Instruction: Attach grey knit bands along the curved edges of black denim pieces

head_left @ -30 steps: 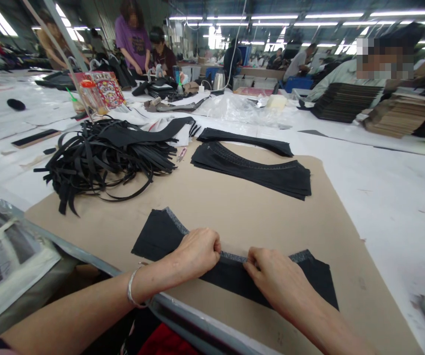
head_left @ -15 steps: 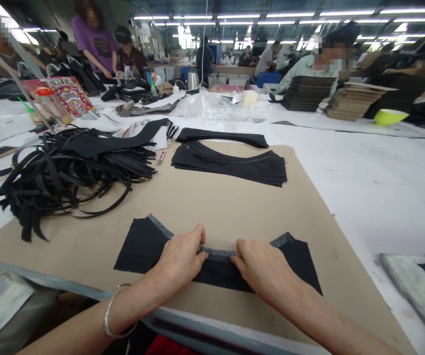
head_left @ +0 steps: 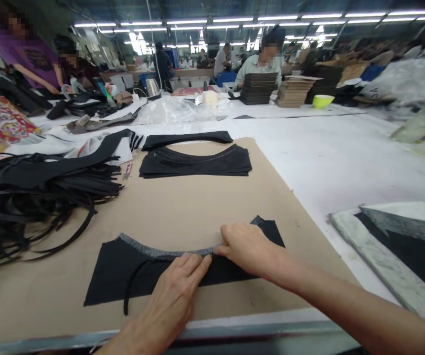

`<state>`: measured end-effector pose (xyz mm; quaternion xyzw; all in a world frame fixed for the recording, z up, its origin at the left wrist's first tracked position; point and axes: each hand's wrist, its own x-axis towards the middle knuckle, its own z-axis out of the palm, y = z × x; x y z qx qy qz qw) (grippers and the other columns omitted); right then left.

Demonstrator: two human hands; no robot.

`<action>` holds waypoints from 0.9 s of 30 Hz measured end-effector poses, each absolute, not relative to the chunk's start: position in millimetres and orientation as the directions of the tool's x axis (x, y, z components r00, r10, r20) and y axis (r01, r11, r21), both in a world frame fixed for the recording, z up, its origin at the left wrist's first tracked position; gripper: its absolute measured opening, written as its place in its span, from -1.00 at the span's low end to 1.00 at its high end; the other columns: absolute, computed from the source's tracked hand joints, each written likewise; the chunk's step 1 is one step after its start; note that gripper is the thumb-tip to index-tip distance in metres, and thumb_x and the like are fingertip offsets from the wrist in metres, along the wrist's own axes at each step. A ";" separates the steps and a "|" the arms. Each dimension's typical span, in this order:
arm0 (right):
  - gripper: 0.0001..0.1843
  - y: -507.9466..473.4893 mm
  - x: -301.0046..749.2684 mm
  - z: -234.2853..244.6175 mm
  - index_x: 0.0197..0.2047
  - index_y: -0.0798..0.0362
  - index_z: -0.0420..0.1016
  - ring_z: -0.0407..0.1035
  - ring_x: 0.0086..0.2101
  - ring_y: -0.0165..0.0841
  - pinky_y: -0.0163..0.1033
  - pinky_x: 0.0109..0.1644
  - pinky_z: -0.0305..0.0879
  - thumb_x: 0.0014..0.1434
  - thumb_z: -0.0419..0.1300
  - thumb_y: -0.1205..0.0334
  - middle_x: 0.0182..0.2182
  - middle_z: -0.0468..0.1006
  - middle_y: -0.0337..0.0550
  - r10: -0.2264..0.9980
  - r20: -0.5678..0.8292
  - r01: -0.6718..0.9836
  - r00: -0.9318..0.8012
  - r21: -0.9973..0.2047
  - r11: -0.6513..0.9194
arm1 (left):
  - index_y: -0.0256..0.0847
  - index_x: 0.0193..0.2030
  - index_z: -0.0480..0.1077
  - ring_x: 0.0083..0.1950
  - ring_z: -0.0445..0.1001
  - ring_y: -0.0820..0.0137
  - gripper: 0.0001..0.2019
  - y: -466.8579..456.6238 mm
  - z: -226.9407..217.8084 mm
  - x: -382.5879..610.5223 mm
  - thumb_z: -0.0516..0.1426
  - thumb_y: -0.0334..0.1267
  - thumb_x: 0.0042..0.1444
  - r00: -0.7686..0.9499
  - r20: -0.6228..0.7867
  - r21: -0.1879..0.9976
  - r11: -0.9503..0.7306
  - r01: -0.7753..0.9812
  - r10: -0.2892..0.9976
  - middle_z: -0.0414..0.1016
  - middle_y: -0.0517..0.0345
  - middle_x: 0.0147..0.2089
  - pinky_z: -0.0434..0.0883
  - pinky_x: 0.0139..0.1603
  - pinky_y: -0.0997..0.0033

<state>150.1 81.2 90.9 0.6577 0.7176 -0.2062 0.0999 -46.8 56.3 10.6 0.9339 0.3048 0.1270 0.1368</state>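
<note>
A black fabric piece [head_left: 112, 266] with a curved, speckled grey edge lies flat in front of me. A thin black strip [head_left: 133, 281] rests across it; one end hangs past its lower edge, and the other runs toward my left fingers. My left hand [head_left: 177, 286] lies on the piece, fingers stretched out and fingertips pressing just below the grey edge. Beside those fingertips my right hand [head_left: 245, 246] is closed, thumb and fingers pinching the piece at the grey edge. Whether the strip also sits in this pinch is hidden.
Brown board [head_left: 197, 202] covers the table under the work. Stacked black fabric pieces [head_left: 197, 165] lie beyond, with small thread snips [head_left: 127, 171] beside them. Tangled black strips [head_left: 57, 197] heap at left. At right is a grey-edged slab [head_left: 375, 251]. Several people work farther back.
My view has swung to the right. The left hand has gone from a pinch to lying flat, and the thin black strip now shows on the piece. The right hand has shifted along the edge.
</note>
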 end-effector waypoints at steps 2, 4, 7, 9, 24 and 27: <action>-0.73 84.4 171.3 92.6 -0.33 0.05 0.50 0.46 -0.33 -0.25 -0.28 -0.34 0.17 0.13 0.17 0.01 -0.38 0.58 -0.05 0.893 -0.430 0.978 -0.132 -0.205 0.046 | -0.26 0.26 0.16 -0.08 0.33 0.28 -0.42 56.4 9.9 -45.9 -0.08 -0.64 0.08 0.782 0.134 0.313 -0.775 0.549 0.609 0.40 0.03 -0.06 0.41 -0.02 0.23; -0.75 86.9 191.9 93.0 -0.38 0.02 0.48 0.42 -0.39 -0.30 -0.30 -0.40 0.09 0.12 0.17 0.02 -0.42 0.56 -0.13 0.878 -0.451 0.967 -0.159 -0.250 0.047 | -0.19 0.28 0.15 -0.12 0.33 0.29 -0.39 56.0 8.5 -44.2 -0.07 -0.63 0.08 0.777 0.124 0.280 -0.773 0.570 0.618 0.39 0.06 -0.11 0.42 -0.08 0.25; -0.82 89.1 212.5 90.3 -0.40 -0.01 0.47 0.35 -0.43 -0.37 -0.31 -0.44 0.01 0.11 0.15 0.09 -0.46 0.53 -0.21 0.865 -0.465 0.955 -0.187 -0.292 0.049 | -0.15 0.31 0.11 -0.14 0.31 0.29 -0.33 54.6 3.7 -41.6 -0.08 -0.65 0.05 0.764 0.151 0.219 -0.775 0.593 0.628 0.37 0.08 -0.14 0.42 -0.11 0.26; -0.85 89.4 217.5 87.1 -0.41 -0.01 0.46 0.33 -0.44 -0.38 -0.31 -0.44 -0.01 0.10 0.14 0.13 -0.48 0.52 -0.22 0.866 -0.464 0.953 -0.186 -0.298 0.045 | -0.15 0.32 0.09 -0.14 0.31 0.30 -0.30 53.6 0.0 -40.9 -0.09 -0.66 0.03 0.760 0.182 0.187 -0.781 0.596 0.624 0.36 0.08 -0.13 0.42 -0.10 0.27; -0.81 90.0 209.8 82.6 -0.38 0.03 0.52 0.43 -0.37 -0.28 -0.27 -0.43 -0.04 0.11 0.09 0.20 -0.43 0.58 -0.11 0.889 -0.437 0.977 -0.139 -0.206 0.051 | -0.14 0.37 0.01 -0.15 0.27 0.30 -0.27 50.6 -1.4 -39.8 -0.01 -0.62 0.04 0.779 0.167 0.122 -0.797 0.592 0.604 0.30 0.08 -0.14 0.42 -0.13 0.28; -0.80 89.7 207.8 82.9 -0.38 0.04 0.53 0.45 -0.36 -0.26 -0.27 -0.43 -0.02 0.11 0.09 0.20 -0.43 0.59 -0.10 0.890 -0.438 0.981 -0.128 -0.186 0.049 | -0.11 0.38 -0.02 -0.17 0.27 0.31 -0.24 51.6 -0.8 -39.3 -0.02 -0.62 0.02 0.780 0.157 0.105 -0.795 0.597 0.606 0.30 0.09 -0.14 0.41 -0.13 0.29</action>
